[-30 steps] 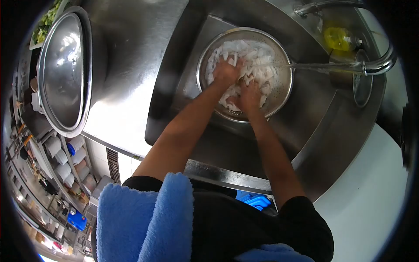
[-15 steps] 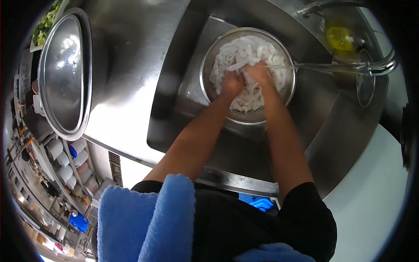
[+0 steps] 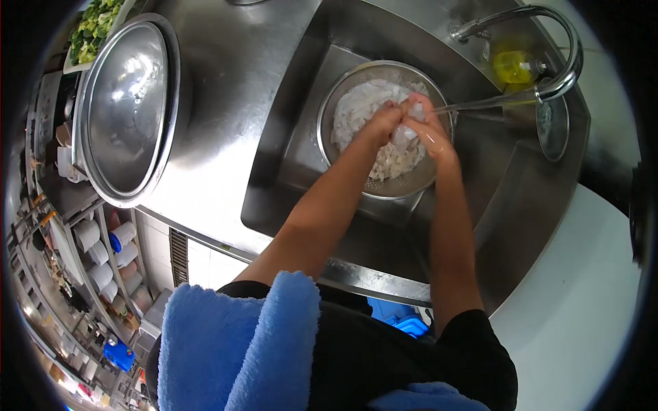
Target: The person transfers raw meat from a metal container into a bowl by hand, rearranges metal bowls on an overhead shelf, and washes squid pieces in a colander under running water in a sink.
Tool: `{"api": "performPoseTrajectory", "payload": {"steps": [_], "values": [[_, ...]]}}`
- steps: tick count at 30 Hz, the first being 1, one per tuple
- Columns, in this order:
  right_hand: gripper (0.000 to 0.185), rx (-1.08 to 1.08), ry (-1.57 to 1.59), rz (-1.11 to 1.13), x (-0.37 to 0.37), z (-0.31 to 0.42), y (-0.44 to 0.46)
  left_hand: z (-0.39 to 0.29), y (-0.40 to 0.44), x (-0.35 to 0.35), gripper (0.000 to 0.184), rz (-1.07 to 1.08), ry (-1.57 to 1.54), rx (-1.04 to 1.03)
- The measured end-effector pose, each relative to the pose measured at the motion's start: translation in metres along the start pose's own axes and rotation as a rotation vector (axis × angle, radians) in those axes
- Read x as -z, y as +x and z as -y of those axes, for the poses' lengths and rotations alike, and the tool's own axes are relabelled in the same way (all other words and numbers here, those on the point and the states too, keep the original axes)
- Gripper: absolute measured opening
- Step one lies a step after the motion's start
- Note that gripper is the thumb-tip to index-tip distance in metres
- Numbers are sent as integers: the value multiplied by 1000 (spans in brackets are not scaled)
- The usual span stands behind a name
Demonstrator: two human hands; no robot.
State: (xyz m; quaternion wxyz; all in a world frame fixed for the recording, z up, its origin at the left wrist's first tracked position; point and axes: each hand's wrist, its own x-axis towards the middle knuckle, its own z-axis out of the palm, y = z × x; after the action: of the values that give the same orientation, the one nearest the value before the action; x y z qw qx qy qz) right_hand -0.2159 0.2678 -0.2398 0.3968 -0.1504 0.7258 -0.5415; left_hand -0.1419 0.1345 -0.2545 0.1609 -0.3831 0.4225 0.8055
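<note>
A perforated metal colander (image 3: pixel 326 109) stands in the steel sink, holding a heap of white, wet strips (image 3: pixel 364 103) that look like cut squid. Over its right half, my left hand (image 3: pixel 385 123) has its fingers curled in against the other hand. My right hand (image 3: pixel 428 130) is cupped around some of the white pieces, which show between the two palms. A stream of water (image 3: pixel 473 105) from the curved faucet (image 3: pixel 570 61) runs onto my right hand. The fingertips of my left hand are partly hidden.
Metal sink walls (image 3: pixel 274 164) surround the colander. On the left counter sits a large oval metal tray (image 3: pixel 127 103), with green vegetables (image 3: pixel 92 31) behind it. A bottle of yellow liquid (image 3: pixel 510 67) and a round mesh strainer (image 3: pixel 552 130) are near the faucet.
Both hands have come up out of the white heap and shifted right, meeting under the water with pieces between them. The whole view has tilted slightly.
</note>
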Motion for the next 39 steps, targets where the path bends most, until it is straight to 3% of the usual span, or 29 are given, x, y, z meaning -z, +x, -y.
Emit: {"api": "performPoseTrajectory", "payload": {"steps": [3,5,6,8,9,11,14,18,21,23,26,30,33,36,39], "values": [[61,236,-84,-193,-13,-7,-11,30,45,-9,52,-65,-497,-37],[52,248,-439,-319,-29,-2,-23,59,80,-10,44,-92,-810,-102],[49,250,-616,-381,-35,-1,-27,61,83,-11,42,-97,-794,-108],[49,242,-583,-485,-39,-21,-19,64,85,-14,37,-107,-761,-119],[49,238,-563,-537,-41,-29,-15,57,73,-12,38,-40,-539,-117],[48,161,-303,-559,-41,-27,-10,23,28,-1,41,86,-83,-114],[46,24,74,-468,-29,-10,-2,-4,2,2,42,75,69,-33],[39,-76,251,-357,-24,13,3,1,4,9,49,147,-32,-71],[39,-211,77,-346,-10,8,14,-11,-19,11,54,159,-1,-101],[42,-233,135,-342,-9,-4,24,-4,-12,15,57,196,-6,-148],[46,-287,363,-265,-9,-16,30,5,-4,14,51,104,-64,-168],[48,-380,637,-90,-6,-16,27,9,-10,10,40,99,-129,-359],[50,-325,752,38,-4,-29,25,20,-4,6,34,30,-126,-432],[52,-304,860,-55,-1,-66,26,31,14,2,33,-139,-27,-453],[55,-148,622,-512,-44,-49,18,44,37,-1,31,-328,29,-497]]}}
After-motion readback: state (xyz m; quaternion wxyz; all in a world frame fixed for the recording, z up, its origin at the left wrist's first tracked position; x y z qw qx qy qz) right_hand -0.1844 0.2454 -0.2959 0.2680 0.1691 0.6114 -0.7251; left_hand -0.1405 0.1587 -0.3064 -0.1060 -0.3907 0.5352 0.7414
